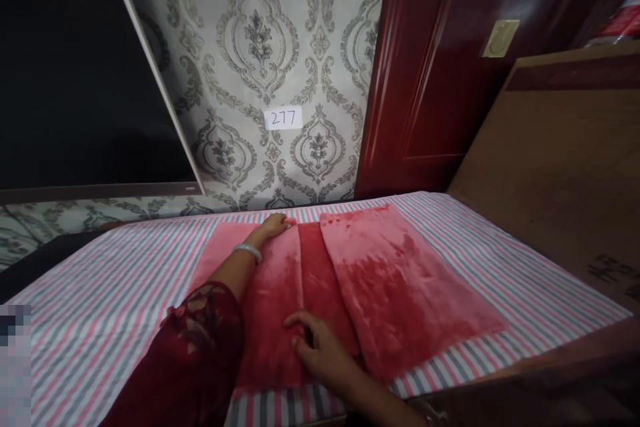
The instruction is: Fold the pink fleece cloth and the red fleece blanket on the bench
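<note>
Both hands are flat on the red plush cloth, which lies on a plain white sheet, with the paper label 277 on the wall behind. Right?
Not quite: the head view shows the sheet is striped pink, grey and white, not plain. Left hand, right hand, red plush cloth and label 277 are as stated.

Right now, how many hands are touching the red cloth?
2. The left hand lies flat at the far edge of the red cloth. The right hand presses on its near part, beside the middle fold. No other hand shows.

red towel on striped bed
</note>
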A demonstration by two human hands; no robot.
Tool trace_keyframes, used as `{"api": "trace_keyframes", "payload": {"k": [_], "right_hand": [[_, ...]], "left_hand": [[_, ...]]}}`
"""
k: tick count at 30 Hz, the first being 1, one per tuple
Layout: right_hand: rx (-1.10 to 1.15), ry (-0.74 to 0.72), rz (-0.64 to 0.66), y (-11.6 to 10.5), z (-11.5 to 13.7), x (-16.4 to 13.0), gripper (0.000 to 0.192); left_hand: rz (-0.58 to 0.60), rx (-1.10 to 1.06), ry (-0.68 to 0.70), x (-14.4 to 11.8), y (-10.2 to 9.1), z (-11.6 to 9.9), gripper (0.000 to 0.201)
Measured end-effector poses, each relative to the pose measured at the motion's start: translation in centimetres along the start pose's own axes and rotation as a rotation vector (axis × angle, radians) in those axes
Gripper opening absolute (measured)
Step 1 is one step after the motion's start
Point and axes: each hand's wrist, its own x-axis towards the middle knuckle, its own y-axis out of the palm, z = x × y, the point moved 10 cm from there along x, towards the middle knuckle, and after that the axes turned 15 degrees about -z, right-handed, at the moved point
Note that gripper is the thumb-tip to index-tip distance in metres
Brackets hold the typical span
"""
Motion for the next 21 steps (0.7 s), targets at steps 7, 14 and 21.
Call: {"api": "trace_keyframes", "payload": {"k": [7,14,21], "right_hand": [[0.037,-0.065,-0.006,-0.2,1.2,-0.3,0.036],[-0.203,-0.115,0.103,-1.6,2.9,-1.0,0.038],[-0.529,-0.459,0.049,-1.3,8.9,0.5,0.055]], "left_hand": [[-0.045,-0.009,-0.017,0.3,-0.4,0.1,0.034],[-0.119,0.005,-0.002,-0.6,0.2,-1.0,0.036],[-0.172,0.062,0.091,-2.1,-3.5,-0.5,0.045]]}}
